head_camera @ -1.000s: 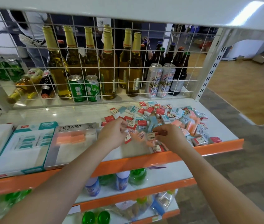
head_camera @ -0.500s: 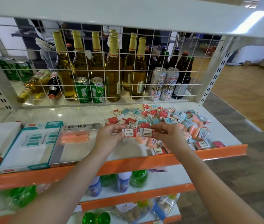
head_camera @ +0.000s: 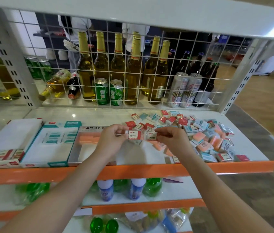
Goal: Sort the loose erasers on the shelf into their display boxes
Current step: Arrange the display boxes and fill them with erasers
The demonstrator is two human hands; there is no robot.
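My left hand [head_camera: 111, 140] pinches a red-and-white 2B eraser [head_camera: 133, 135] above the shelf. Beside it my right hand [head_camera: 171, 139] pinches a second red-and-white eraser [head_camera: 151, 136], so the two sit side by side. A heap of loose erasers [head_camera: 205, 137] in red, teal and orange lies at the right of the shelf. Three display boxes stand at the left: a red-trimmed box [head_camera: 7, 148] with a few red erasers, a teal box [head_camera: 52, 143] with teal erasers, and a grey box [head_camera: 89, 142] with orange erasers.
The shelf has an orange front lip [head_camera: 132, 172]. A white wire grid [head_camera: 132, 73] closes its back, with beer bottles and cans behind it. Lower shelves hold green and blue bottles. People stand beyond the grid.
Both hands lifted from the heap, each with a red-and-white eraser, and brought the two erasers together label-up. The camera view shifted slightly.
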